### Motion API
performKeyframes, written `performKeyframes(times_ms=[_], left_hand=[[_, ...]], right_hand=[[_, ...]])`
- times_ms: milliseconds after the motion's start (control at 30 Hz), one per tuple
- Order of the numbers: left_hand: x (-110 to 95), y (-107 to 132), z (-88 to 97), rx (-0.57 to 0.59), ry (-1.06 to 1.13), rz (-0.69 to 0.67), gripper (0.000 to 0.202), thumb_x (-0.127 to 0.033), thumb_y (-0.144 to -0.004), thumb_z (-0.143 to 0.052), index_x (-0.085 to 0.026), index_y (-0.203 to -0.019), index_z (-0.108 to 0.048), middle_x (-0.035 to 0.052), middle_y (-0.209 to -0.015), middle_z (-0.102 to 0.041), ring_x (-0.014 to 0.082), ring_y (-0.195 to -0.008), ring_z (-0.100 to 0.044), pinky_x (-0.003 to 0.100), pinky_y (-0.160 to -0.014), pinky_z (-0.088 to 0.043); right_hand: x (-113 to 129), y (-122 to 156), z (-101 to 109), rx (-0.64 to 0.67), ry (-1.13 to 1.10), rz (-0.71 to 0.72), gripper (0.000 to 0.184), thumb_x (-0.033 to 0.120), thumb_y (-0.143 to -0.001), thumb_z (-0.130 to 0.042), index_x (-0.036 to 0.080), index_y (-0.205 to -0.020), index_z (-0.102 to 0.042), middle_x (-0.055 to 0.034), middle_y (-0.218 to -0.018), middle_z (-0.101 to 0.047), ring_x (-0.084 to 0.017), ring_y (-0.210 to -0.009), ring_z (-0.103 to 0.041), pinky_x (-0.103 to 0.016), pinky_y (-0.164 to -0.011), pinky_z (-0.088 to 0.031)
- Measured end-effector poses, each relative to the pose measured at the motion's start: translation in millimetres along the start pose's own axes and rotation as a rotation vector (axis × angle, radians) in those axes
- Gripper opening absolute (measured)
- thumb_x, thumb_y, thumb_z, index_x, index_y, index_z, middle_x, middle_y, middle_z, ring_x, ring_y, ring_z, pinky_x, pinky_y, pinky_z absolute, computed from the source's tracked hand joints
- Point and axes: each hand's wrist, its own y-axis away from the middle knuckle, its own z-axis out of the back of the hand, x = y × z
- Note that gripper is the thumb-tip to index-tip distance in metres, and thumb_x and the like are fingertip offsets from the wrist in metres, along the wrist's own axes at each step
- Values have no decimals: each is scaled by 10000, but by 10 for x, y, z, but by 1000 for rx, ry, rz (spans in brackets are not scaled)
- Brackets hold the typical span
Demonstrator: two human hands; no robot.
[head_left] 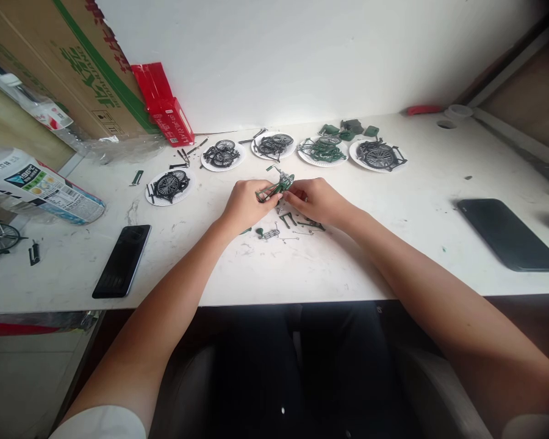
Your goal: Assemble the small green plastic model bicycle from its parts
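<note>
Both arms reach forward from the lower corners and converge, so the left hand [247,204] and right hand [319,198] meet near the middle, raised above the desk, fingertips close together. The left forearm [174,292] slants up to the right, its wrist [222,227] nearly straight; the back of that hand faces upward, thumb [271,201] stretched inward and pressed in a pinch. The right forearm [425,277] slants up to the left, its hand arched, knuckles up, fingers bent inward and partly hidden behind the thumb [293,200].
</note>
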Motion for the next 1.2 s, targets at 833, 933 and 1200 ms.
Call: performKeyframes(times_ms=[833, 933, 1200], left_hand=[[0, 4, 18, 57, -49, -7, 300, -324, -900, -708, -188, -664, -582, -12, -624, -499, 128, -618, -377, 290, -580, -297], [1, 5, 17, 57, -42, -15, 288, -319, -899, -709, -186, -673, -591, -13, -630, -510, 126, -620, -379, 286, -582, -302], [-6, 3, 17, 60, -40, -15, 251, -298, -901, -712, -180, -696, -631, -8, -644, -559, 125, -627, -405, 284, -591, -314]], right_hand=[[27, 13, 24, 43, 74, 7, 308, 340, -1013, -575, 179, -759, -639, -80, -725, -693, -174, -649, -526, -330, -646, -311], [24, 12, 23, 43, 80, 15, 304, 330, -1013, -571, 181, -754, -629, -75, -720, -689, -166, -635, -514, -327, -639, -305], [13, 9, 18, 41, 78, 23, 295, 330, -1010, -568, 182, -765, -638, -73, -726, -693, -167, -641, -520, -327, -639, -303]])
